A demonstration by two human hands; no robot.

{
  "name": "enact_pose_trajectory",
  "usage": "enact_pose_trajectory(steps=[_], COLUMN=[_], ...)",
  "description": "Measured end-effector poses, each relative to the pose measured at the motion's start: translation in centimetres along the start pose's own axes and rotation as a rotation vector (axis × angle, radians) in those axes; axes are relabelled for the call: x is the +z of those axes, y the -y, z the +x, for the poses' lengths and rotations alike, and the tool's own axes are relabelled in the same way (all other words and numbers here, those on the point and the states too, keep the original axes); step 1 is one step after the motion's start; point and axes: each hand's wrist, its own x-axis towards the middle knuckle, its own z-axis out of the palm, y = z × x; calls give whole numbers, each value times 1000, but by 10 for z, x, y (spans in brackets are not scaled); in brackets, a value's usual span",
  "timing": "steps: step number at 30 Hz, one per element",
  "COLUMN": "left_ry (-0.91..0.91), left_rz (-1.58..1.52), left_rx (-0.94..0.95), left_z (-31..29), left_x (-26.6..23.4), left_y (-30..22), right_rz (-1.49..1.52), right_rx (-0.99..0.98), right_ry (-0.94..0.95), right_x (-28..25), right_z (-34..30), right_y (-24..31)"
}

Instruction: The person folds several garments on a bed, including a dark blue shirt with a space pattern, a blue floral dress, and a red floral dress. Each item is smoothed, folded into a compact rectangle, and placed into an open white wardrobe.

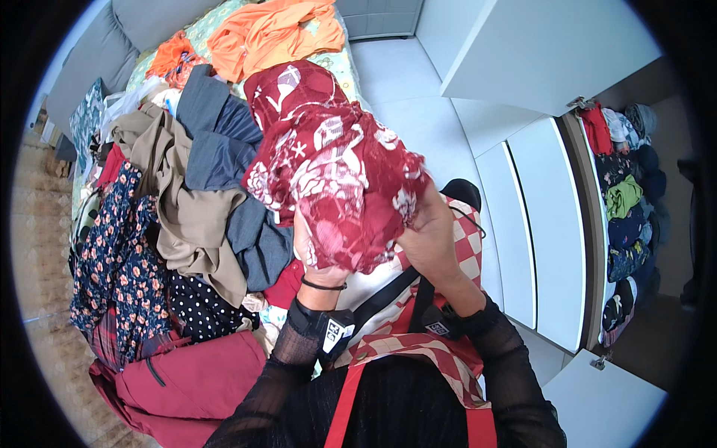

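Observation:
A dark red garment point(328, 164) with a white print hangs bunched between my two hands, in front of my chest. Its cut cannot be made out. My left hand point(305, 246) grips the near left side, with its fingers mostly hidden by the cloth. At the right edge, my right hand point(433, 239) is closed on the fabric. Just left of the garment lie dark grey cloth point(258, 243) and khaki trousers point(198, 231), part of a heap of clothes.
The heap also has a navy floral garment point(116, 254), black polka-dot cloth point(209, 306) and maroon clothing point(202, 381). Orange cloth point(272, 37) lies at the bed's far end. On the right, a white cabinet door point(553, 52) stands ajar beside shelves of folded clothes point(624, 198).

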Motion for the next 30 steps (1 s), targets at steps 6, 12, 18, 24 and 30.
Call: enact_pose_trajectory(steps=[6,12,18,24,30], left_ry=[-357,-198,-155,-146,-143], left_rz=[38,145,179,197,147], left_rx=[-25,-228,-380,-445,-432], left_z=[-5,-24,-50,-66,-63], left_x=[-29,-50,-52,-58,-55], left_y=[-4,0,-6,-13,-14], right_rz=[135,536,517,27,35], right_rx=[96,156,275,87,309], right_ry=[83,-14,-53,112,262], right_x=[-15,-8,5,9,-4], right_z=[2,-3,-17,-14,-14], right_y=[22,34,54,53,46])
